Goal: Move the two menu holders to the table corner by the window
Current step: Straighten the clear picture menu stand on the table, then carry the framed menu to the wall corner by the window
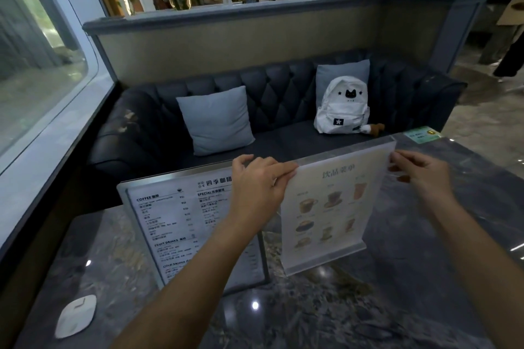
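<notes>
Two clear acrylic menu holders stand upright on the dark marble table (326,317). The wide one with a black-and-white coffee list (175,224) stands at the left, toward the window side. The narrower one with drink pictures (331,207) stands just right of it, its base on the table. My left hand (261,181) pinches the picture menu holder's upper left edge and covers part of the coffee list. My right hand (419,176) grips the same holder's upper right edge.
A window and its sill (48,110) run along the left. A dark sofa (272,116) with two cushions and a white backpack (341,108) faces me beyond the table. A white puck (75,316) lies at the near left, a green sticker (421,134) at the far right corner.
</notes>
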A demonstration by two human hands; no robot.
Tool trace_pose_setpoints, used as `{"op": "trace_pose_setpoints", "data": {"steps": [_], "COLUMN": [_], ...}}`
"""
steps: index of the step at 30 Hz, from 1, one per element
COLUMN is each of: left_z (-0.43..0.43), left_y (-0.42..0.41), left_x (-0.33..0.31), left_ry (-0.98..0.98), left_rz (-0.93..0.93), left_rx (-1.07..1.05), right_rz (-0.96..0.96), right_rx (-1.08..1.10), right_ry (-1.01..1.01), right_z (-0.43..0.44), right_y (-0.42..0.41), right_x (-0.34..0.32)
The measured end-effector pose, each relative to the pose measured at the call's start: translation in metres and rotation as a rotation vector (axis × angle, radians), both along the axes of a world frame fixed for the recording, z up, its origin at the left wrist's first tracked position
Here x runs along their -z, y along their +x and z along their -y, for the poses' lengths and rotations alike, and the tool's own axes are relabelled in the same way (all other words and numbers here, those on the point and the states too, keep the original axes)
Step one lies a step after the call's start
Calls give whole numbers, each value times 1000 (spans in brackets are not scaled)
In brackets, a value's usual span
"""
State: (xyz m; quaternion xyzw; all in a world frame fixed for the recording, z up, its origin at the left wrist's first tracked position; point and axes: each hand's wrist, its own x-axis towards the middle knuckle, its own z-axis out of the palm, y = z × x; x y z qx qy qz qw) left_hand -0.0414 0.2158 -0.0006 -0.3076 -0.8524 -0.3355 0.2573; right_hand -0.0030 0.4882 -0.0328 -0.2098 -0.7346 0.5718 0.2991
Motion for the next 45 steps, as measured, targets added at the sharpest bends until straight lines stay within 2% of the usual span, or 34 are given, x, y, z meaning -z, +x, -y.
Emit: {"op": "trace_pose_setpoints", "data": {"steps": [5,10,13,18,22,27,30,33,37,41,45], "left_z": [8,27,48,91,122,158,174,184,189,194,202], "left_y": [-1,-7,-14,-27,-35,-45,-49,-48,-46,-44,-38], "left_x": [-2,-8,-12,-15,-13,-7,-2,1,4,12,28], "left_ry": [-42,-39,-28,-75,-153,-181,-173,-107,86,293,530], "left_rz": [12,9,4,-45,-84,-36,25,142,256,339,437], "left_rx": [38,13,-59,-221,-343,-477,-505,-503,-480,-467,-400], "right_rz": [-63,-74,-105,-99,14,315,407,411,432,491,495], "right_rx": [66,86,-14,-304,-464,-627,-675,-628,-596,-620,-534], "right_ry": [153,572,769,952,1092,1260,1247,1220,1175,1012,897], "right_z": [4,28,60,125,170,202,210,212,214,218,228], "right_y": [-2,-12,-22,-40,-59,-79,-84,-84,-84,-84,-78], "right_x": [-14,-49,-65,-77,-77,-70,-66,-63,-64,-65,-58]}}
